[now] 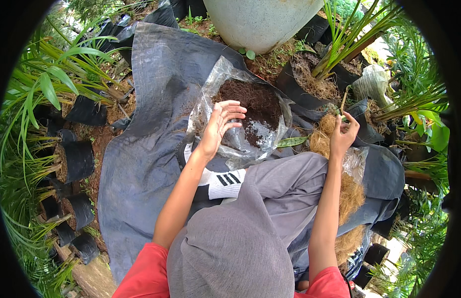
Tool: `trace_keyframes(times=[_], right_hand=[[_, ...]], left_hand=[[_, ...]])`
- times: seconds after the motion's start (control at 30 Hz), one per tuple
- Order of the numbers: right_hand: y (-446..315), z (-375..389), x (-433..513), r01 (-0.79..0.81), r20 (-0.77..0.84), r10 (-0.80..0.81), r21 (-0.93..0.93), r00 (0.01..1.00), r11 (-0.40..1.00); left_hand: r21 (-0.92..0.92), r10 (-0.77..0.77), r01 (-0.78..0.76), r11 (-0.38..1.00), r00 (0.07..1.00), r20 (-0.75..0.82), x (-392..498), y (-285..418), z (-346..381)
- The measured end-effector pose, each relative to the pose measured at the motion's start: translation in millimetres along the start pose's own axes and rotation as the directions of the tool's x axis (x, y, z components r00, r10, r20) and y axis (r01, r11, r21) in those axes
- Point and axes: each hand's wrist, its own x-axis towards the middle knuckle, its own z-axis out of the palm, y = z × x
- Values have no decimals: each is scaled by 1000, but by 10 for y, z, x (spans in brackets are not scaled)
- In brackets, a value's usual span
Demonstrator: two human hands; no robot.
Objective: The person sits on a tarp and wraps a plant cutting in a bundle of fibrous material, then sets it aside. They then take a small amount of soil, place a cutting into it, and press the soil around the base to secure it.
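My left hand (223, 124) is raised with its fingers apart over the near left rim of a clear plastic bag (282, 139). Dark, fibrous potting soil (252, 98) lies in the rolled-open bag. Off to the right, my right hand (344, 128) has its thumb and index finger close to a thin stem (343, 100); whether it is pinched between them cannot be told. Below that hand a clump of brown coconut fibre (320, 139) rests beside my knee. A single green leaf (292, 142) lies between the bag and the fibre.
Under me a dark tarp (141, 167) spreads over the ground. Ahead stands a large pale pot (264, 22). A black grow bag with a plant (297, 85) is at the front right, and more potted plants (79, 158) line the left. More coconut fibre (350, 201) lies along my right side.
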Motion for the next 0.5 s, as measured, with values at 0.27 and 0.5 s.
trace_keyframes(times=[0.27, 0.5], right_hand=[[-1019, 741, -526, -148, 745, -156, 325, 649, 934], [-1408, 1356, -1096, 170, 678, -335, 300, 654, 939]], left_hand=[[856, 508, -271, 440, 861, 11, 225, -340, -437], [890, 699, -343, 301, 714, 38, 101, -536, -650]])
